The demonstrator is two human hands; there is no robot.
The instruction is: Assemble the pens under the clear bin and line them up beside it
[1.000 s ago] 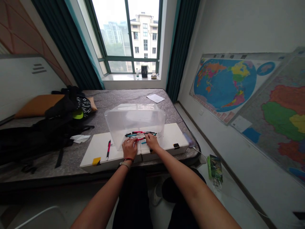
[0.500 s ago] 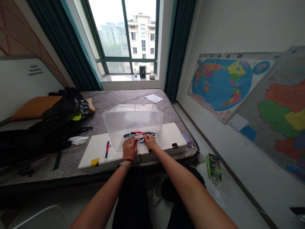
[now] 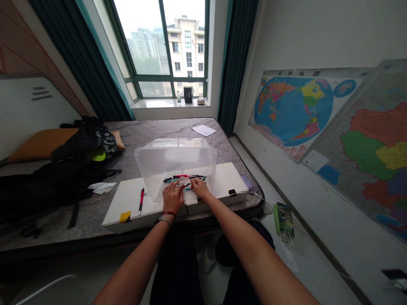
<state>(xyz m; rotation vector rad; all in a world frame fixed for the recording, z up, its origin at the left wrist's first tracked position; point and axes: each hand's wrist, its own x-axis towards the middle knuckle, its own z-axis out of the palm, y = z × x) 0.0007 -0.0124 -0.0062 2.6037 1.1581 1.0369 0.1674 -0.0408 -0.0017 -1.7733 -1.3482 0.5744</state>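
A quilted grey mattress (image 3: 140, 127) carries two flat white cardboard boxes (image 3: 119, 205) set side by side. On them stands a translucent plastic bin (image 3: 174, 159), straddling the seam. The left hand (image 3: 173, 196) and right hand (image 3: 199, 187) meet low at the bin's near side. A loose cluster of black, red and teal pens (image 3: 184, 177) lies just beyond the fingers, within the bin's outline. A red-and-black pen (image 3: 141, 201) lies apart on the left box. Smallest is a slim dark-and-silver piece (image 3: 187, 184) between the hands; both sets of fingers appear to pinch it, though its details are too small to tell. The step in hand looks like two-handed fingertip handling of this piece; the next move calls for a light, steady pinch.
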